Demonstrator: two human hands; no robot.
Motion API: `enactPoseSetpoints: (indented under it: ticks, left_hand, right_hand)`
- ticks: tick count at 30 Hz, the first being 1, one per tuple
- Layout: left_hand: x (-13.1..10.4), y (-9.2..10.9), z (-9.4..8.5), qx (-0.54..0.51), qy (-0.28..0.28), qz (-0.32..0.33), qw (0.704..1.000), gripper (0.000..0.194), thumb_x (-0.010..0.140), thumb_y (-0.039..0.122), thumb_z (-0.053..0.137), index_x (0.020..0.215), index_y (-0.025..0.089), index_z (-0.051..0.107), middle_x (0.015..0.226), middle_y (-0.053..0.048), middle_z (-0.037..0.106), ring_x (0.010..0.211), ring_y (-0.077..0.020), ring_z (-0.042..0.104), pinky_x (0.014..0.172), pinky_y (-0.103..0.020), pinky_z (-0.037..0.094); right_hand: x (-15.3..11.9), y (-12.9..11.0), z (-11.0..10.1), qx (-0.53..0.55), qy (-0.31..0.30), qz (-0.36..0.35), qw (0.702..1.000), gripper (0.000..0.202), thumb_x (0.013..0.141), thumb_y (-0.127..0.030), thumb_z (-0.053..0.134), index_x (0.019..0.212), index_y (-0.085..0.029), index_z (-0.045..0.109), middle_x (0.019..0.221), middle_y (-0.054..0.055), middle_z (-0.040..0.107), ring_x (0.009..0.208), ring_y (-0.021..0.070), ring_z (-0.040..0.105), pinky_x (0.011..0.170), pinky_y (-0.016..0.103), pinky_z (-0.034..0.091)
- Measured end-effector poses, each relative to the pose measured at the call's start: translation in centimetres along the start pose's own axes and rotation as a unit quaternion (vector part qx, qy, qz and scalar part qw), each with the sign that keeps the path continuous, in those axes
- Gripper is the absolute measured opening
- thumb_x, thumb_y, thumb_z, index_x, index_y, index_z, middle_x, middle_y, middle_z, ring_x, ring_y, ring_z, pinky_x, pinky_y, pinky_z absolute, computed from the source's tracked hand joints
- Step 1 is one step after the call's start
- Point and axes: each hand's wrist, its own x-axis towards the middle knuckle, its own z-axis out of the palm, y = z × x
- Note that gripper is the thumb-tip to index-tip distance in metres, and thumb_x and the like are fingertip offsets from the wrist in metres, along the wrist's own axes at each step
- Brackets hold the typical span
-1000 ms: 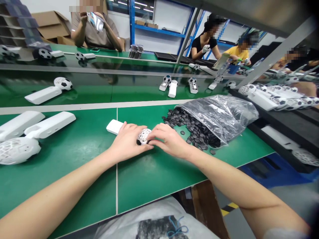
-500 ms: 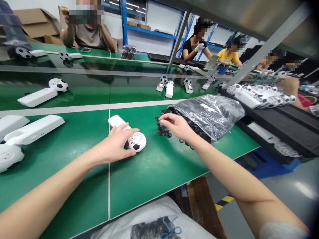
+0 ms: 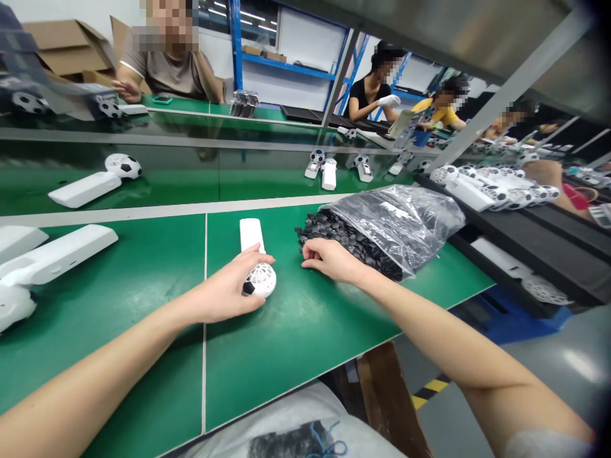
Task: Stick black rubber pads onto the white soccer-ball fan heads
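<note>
My left hand [image 3: 238,283] is closed around the round head of what looks like a white handheld fan [image 3: 251,234]. Its openwork head has a black-and-white football pattern, and its handle points away from me on the green table. To the right, my right hand [image 3: 329,259] is closed in a pinch in front of a heap of small black pieces [image 3: 334,229]. Whatever lies between those fingertips is hidden. The heap spills from the mouth of a clear plastic bag [image 3: 405,216] lying on its side.
More white fans [image 3: 71,254] lie at the left edge. Another fan [image 3: 90,187] rests on the strip beyond the pale divider. At right, a black tray [image 3: 520,235] bears several fans. A person [image 3: 167,76] sits across; other people work farther along.
My left hand has turned the fan so its handle now points straight away from me. My right hand has drawn back from the heap's edge towards me, its fingers closed tighter.
</note>
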Motion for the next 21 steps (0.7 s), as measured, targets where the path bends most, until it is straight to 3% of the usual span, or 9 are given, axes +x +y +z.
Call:
enactPoseSetpoints:
  ticks: [6, 10, 14, 21]
  left_hand:
    - [0.3, -0.4, 0.3, -0.009, 0.007, 0.041, 0.999, 0.057, 0.069, 0.024, 0.052, 0.124, 0.021, 0.035, 0.139, -0.004, 0.027, 0.134, -0.0189, 0.008, 0.108, -0.038, 0.016]
    - [0.4, -0.4, 0.5, -0.011, 0.024, 0.044, 0.999, 0.057, 0.068, 0.024, 0.054, 0.122, 0.019, 0.037, 0.138, -0.006, 0.029, 0.133, -0.0205, 0.008, 0.108, -0.039, 0.017]
    - [0.3, -0.2, 0.2, -0.007, 0.007, 0.037, 0.999, 0.055, 0.067, 0.020, 0.053, 0.120, 0.019, 0.038, 0.138, -0.009, 0.028, 0.134, -0.0212, 0.008, 0.107, -0.041, 0.018]
    - [0.3, 0.1, 0.4, -0.028, 0.034, 0.025, 0.999, 0.047, 0.071, 0.043, 0.057, 0.110, 0.021, 0.045, 0.135, -0.009, 0.034, 0.132, -0.0255, 0.013, 0.104, -0.043, 0.022]
  right_hand:
    - [-1.4, -3.0, -0.9, 0.076, 0.004, -0.100, 0.992, 0.009, 0.080, -0.017, 0.053, 0.085, -0.016, 0.061, 0.084, 0.002, 0.061, 0.080, 0.0115, 0.054, 0.075, 0.024, 0.042]
    - [-1.6, -5.0, -1.1, 0.095, -0.004, -0.147, 0.985, 0.009, 0.081, -0.017, 0.052, 0.085, -0.016, 0.061, 0.081, 0.001, 0.062, 0.074, 0.0101, 0.055, 0.070, 0.022, 0.042]
    - [-1.2, -5.8, -0.5, 0.081, -0.014, -0.199, 0.977, 0.011, 0.082, -0.018, 0.052, 0.086, -0.016, 0.063, 0.083, 0.003, 0.061, 0.077, 0.0110, 0.055, 0.072, 0.022, 0.043]
    - [-0.3, -7.0, -0.2, 0.051, 0.004, -0.249, 0.967, 0.008, 0.080, -0.014, 0.055, 0.082, -0.017, 0.062, 0.081, 0.002, 0.060, 0.077, 0.0113, 0.054, 0.068, 0.022, 0.040]
